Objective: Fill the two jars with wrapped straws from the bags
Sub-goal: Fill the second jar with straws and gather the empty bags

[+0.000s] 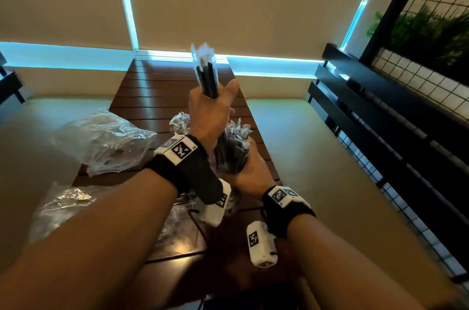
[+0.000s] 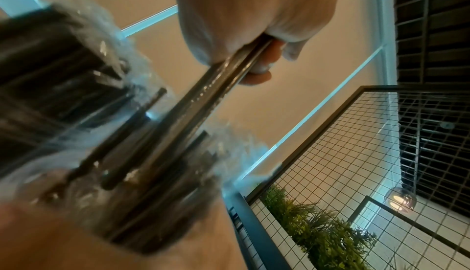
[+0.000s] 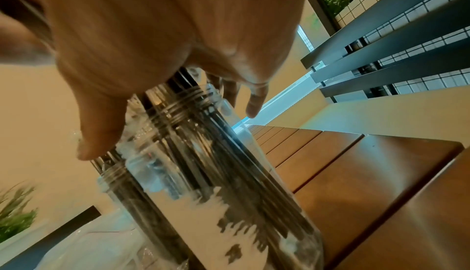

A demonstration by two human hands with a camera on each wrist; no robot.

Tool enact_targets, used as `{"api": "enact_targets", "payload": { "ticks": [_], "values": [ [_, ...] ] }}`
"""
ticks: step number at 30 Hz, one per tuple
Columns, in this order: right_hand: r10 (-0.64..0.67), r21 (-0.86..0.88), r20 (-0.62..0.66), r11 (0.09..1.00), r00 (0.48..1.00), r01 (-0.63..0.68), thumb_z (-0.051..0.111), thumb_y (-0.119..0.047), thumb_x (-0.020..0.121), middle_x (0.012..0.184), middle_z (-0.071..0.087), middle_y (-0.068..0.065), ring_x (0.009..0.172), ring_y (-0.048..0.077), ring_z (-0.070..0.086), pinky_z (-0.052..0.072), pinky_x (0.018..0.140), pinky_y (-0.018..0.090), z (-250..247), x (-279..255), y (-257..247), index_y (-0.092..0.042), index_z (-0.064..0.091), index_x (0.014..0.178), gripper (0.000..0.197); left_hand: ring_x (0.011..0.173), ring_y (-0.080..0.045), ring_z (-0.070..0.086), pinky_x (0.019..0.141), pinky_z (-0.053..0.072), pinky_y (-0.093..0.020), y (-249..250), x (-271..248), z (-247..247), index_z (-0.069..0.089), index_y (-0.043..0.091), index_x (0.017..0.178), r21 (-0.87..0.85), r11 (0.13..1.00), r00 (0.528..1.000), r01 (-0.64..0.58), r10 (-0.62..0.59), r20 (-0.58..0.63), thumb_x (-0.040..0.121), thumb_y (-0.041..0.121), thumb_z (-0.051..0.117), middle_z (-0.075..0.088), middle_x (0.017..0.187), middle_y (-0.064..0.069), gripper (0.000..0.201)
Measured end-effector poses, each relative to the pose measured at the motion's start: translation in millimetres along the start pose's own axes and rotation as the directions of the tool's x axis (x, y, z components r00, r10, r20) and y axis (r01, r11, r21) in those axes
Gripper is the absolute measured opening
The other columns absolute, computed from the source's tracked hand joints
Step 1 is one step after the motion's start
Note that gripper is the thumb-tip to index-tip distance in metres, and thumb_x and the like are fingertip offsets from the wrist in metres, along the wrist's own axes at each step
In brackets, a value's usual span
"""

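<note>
My left hand (image 1: 210, 106) is raised above the wooden table (image 1: 162, 91) and grips a small bundle of black wrapped straws (image 1: 206, 73) upright. In the left wrist view the fingers (image 2: 257, 69) curl round that bundle (image 2: 203, 103), whose lower ends reach down among the blurred straws below. My right hand (image 1: 245, 170) closes round the bunch of straws (image 1: 232, 150) standing in a clear jar (image 3: 241, 184); thumb and fingers (image 3: 254, 101) sit either side of its threaded neck. A second jar (image 3: 127, 204) full of straws stands just behind; its wrapper tips (image 1: 180, 120) show left of my left wrist.
Two crumpled clear plastic bags lie at the table's left: one further back (image 1: 101, 142), one nearer (image 1: 61, 205). Pale bench cushions flank the table. A black slatted railing (image 1: 380, 119) with wire mesh and plants runs along the right.
</note>
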State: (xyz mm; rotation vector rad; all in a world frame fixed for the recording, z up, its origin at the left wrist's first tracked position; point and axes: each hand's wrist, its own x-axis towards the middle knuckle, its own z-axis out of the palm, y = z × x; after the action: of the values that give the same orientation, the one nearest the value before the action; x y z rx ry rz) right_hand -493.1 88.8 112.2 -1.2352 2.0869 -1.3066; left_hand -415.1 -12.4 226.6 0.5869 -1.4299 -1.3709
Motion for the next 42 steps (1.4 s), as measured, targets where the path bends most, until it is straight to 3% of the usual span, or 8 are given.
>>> {"api": "enact_targets", "payload": {
  "ticks": [7,17,23,26,29,35,39,42],
  "values": [
    [-0.002,-0.060,-0.115,0.998,0.993,-0.005,0.084,-0.049,0.061,0.106,0.060,-0.007,0.092,0.014,0.064,0.053,0.069,0.031,5,10,-2,-0.030,0.037,0.110,0.070,0.056,-0.018,0.054,0.061,0.050,-0.035,-52,-23,-6,0.052,0.012,0.063,0.148,0.988,0.973,0.055,-0.086,0.213,0.087,0.025,0.073,0.051,0.057,-0.009,0.034],
    [-0.013,0.004,-0.157,1.000,0.987,0.014,0.071,-0.059,0.057,0.116,0.064,-0.007,0.099,0.005,0.063,0.051,0.078,0.019,19,12,9,-0.026,0.047,0.129,0.083,0.069,-0.017,0.066,0.066,0.054,-0.030,-50,-37,-10,0.063,0.006,0.075,0.401,0.916,0.929,0.020,-0.165,0.330,0.076,0.037,0.082,0.068,0.076,-0.011,0.037],
    [0.092,0.061,-0.191,0.995,0.977,-0.082,0.081,-0.058,0.051,0.109,0.063,-0.002,0.096,0.017,0.064,0.057,0.078,0.038,23,14,14,-0.032,0.049,0.109,0.071,0.108,-0.012,0.058,0.091,0.050,-0.026,-8,-11,-12,0.041,0.022,0.134,0.479,0.799,0.914,-0.364,0.207,0.349,0.066,0.057,0.082,0.055,0.123,0.003,0.087],
    [0.106,0.096,-0.196,0.991,0.975,-0.089,0.083,-0.059,0.048,0.110,0.064,-0.002,0.095,0.015,0.065,0.058,0.078,0.040,26,12,18,-0.039,0.048,0.102,0.067,0.102,-0.006,0.059,0.089,0.048,-0.017,6,2,-6,0.049,0.019,0.136,0.496,0.716,0.860,-0.491,0.308,0.407,0.078,0.049,0.076,0.062,0.119,0.002,0.071],
    [0.101,0.093,-0.198,0.992,0.975,-0.084,0.084,-0.060,0.048,0.110,0.065,-0.004,0.094,0.014,0.066,0.059,0.078,0.039,24,12,17,-0.039,0.044,0.102,0.070,0.091,-0.014,0.063,0.088,0.052,-0.036,-4,2,-4,0.070,0.013,0.111,0.615,0.502,0.767,-0.609,0.175,0.617,0.097,0.039,0.056,0.070,0.103,-0.002,0.032],
    [0.018,0.003,-0.155,1.000,0.988,-0.018,0.089,-0.044,0.057,0.116,0.054,-0.014,0.095,0.002,0.060,0.047,0.067,0.005,18,16,14,-0.030,0.036,0.127,0.088,0.145,-0.020,0.033,0.121,0.013,-0.049,-56,-15,-17,0.048,0.022,0.142,0.703,0.291,0.710,-0.648,-0.103,0.697,0.095,0.061,0.003,0.050,0.147,-0.003,0.076],
    [0.066,0.050,-0.194,0.997,0.979,-0.057,0.086,-0.049,0.056,0.116,0.057,-0.009,0.100,0.009,0.060,0.051,0.075,0.023,18,13,14,-0.035,0.038,0.119,0.080,0.152,-0.019,0.010,0.121,-0.001,-0.056,-31,-9,-6,0.026,0.028,0.154,0.697,0.341,0.715,-0.631,-0.093,0.693,0.088,0.072,0.000,0.017,0.164,0.000,0.084],
    [0.089,0.005,-0.148,0.996,0.985,-0.089,0.082,-0.042,0.069,0.131,0.056,0.000,0.116,0.017,0.058,0.049,0.090,0.026,18,10,13,-0.033,0.040,0.131,0.076,0.151,-0.020,0.011,0.120,0.000,-0.057,-33,-14,-7,0.025,0.026,0.154,0.718,0.212,0.683,-0.663,-0.220,0.697,0.088,0.075,0.000,0.020,0.163,-0.003,0.086]
  ]
}}
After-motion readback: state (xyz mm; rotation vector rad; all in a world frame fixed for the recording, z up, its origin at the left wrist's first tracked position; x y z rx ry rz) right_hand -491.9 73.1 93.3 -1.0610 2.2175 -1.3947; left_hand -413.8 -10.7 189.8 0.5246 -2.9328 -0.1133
